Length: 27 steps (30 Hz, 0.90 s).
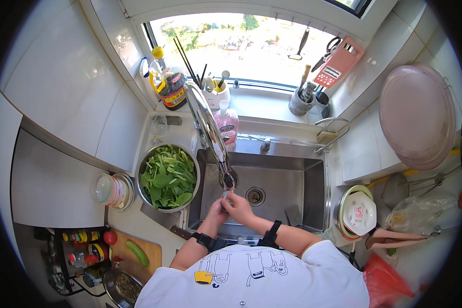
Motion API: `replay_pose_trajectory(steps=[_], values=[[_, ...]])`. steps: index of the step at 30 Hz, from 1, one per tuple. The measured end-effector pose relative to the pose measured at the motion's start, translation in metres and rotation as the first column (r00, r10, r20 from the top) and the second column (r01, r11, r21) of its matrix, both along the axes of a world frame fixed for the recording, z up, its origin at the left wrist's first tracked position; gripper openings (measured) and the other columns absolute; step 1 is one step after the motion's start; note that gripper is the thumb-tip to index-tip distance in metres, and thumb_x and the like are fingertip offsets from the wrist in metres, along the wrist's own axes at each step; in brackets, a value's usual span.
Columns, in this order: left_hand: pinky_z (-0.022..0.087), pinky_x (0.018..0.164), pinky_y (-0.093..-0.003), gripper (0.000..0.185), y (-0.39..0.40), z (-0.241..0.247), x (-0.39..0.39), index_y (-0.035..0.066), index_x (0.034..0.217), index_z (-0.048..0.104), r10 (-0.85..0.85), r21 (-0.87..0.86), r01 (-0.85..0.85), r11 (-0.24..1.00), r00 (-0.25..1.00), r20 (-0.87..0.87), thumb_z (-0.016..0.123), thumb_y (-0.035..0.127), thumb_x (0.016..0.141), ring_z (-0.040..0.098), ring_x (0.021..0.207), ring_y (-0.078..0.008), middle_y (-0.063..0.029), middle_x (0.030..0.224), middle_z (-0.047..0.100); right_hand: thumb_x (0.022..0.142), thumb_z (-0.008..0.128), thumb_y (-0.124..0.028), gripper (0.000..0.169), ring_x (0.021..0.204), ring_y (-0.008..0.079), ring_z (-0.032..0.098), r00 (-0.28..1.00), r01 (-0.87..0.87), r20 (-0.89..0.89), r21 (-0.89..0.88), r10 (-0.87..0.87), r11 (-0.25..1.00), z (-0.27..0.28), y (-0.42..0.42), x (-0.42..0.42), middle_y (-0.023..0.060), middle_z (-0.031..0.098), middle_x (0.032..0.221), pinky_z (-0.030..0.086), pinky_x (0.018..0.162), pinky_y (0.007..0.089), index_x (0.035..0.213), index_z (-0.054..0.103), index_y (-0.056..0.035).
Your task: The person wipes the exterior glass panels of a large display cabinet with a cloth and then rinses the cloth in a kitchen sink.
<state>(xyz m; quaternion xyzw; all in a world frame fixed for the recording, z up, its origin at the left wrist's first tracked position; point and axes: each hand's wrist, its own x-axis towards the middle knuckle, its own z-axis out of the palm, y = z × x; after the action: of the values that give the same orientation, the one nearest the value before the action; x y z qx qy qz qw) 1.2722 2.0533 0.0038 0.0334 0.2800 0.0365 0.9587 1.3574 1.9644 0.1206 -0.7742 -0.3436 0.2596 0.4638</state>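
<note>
My left hand [216,212] and my right hand [239,208] meet over the stainless steel sink [273,175], right under the spout of the chrome faucet [210,129]. Between their fingers is a small grey-green thing [225,195], mostly covered, so its kind cannot be told. Whether water is running is not clear. The drain strainer [255,196] lies just right of my hands. To their left stands a steel bowl [197,188] heaped with cut green leafy vegetables [167,175]. A flat grey piece [293,215] rests in the sink's front right corner.
Behind the faucet stand a pink soap bottle [228,125] and a utensil holder [217,96]. A stone mortar [301,104] sits on the sill. Stacked bowls [359,213] flank the sink's right side. At lower left, a cutting board [154,250] bears a green cucumber-like vegetable [137,254].
</note>
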Motion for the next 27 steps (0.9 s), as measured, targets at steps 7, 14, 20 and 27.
replay_pose_trajectory(steps=[7,14,20,27], values=[[0.044,0.094,-0.0446,0.037,-0.023,0.079,0.038,0.006,0.112,0.054,0.116,0.037,-0.11,0.993,0.959,-0.257,0.03,0.032,0.1,0.058,0.102,-0.026,-0.0114,0.112,0.06,0.089,0.046,-0.031,0.029,0.077,0.0416,0.062,0.967,0.241,0.174,-0.391,-0.186,0.888,-0.031,0.022,0.023,0.0217,0.065,0.083,0.048,0.068,0.0532,0.087,0.061,-0.0064],[0.043,0.095,-0.0455,0.039,-0.026,0.087,0.044,0.007,0.11,0.055,0.137,0.055,-0.127,0.99,0.962,-0.234,0.028,0.033,0.099,0.057,0.105,-0.0292,-0.0133,0.11,0.061,0.088,0.046,-0.036,0.035,0.078,0.042,0.062,0.97,0.241,0.122,-0.48,-0.208,0.843,-0.062,0.022,0.042,0.0219,0.065,0.083,0.048,0.069,0.0526,0.086,0.065,-0.0075],[0.046,0.089,-0.0462,0.032,0.004,0.015,0.023,0.006,0.101,0.059,0.054,0.063,-0.054,0.997,0.999,0.002,0.035,0.025,0.094,0.059,0.099,-0.0289,-0.0153,0.102,0.062,0.089,0.046,-0.035,0.036,0.079,0.0413,0.063,0.992,0.101,0.112,-0.369,-0.063,0.924,-0.02,0.027,0.002,0.0222,0.065,0.08,0.049,0.069,0.0521,0.085,0.067,-0.0061],[0.041,0.096,-0.0461,0.036,-0.004,0.035,0.032,0.012,0.115,0.051,-0.018,0.117,0.041,0.992,0.981,-0.193,0.028,0.035,0.099,0.053,0.108,-0.0254,-0.0088,0.118,0.056,0.086,0.048,-0.033,0.033,0.079,0.0399,0.064,0.995,0.095,0.056,-0.481,-0.077,0.872,-0.024,0.025,0.009,0.0185,0.066,0.085,0.05,0.07,0.0513,0.085,0.068,-0.0072]])
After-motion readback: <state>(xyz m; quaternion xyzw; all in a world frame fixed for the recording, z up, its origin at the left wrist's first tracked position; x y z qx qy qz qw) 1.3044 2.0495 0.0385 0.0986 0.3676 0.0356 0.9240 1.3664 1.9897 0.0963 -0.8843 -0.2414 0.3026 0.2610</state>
